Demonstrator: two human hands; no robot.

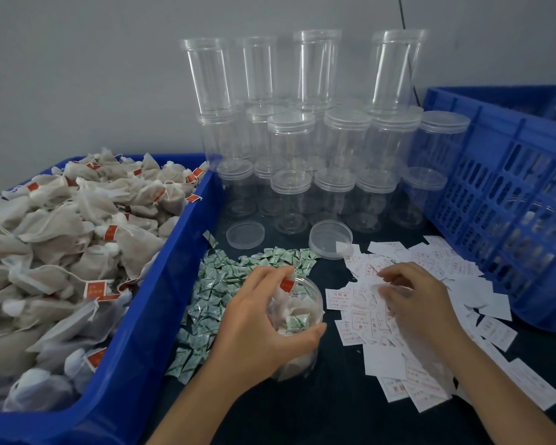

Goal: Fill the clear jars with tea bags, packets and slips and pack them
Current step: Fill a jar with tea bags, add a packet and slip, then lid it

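left hand [260, 319] gripped the jar [316, 298] of tea bags [289, 308] | right hand [414, 300] sat over the slips [342, 298], too blurry to tell its grip tbh

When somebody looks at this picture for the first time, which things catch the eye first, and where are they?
A stack of empty clear jars stands at the back centre, and a blue bin heaped with tea bags fills the left side. In front, the left hand grips an open jar holding tea bags, while the blurred right hand is over white slips.
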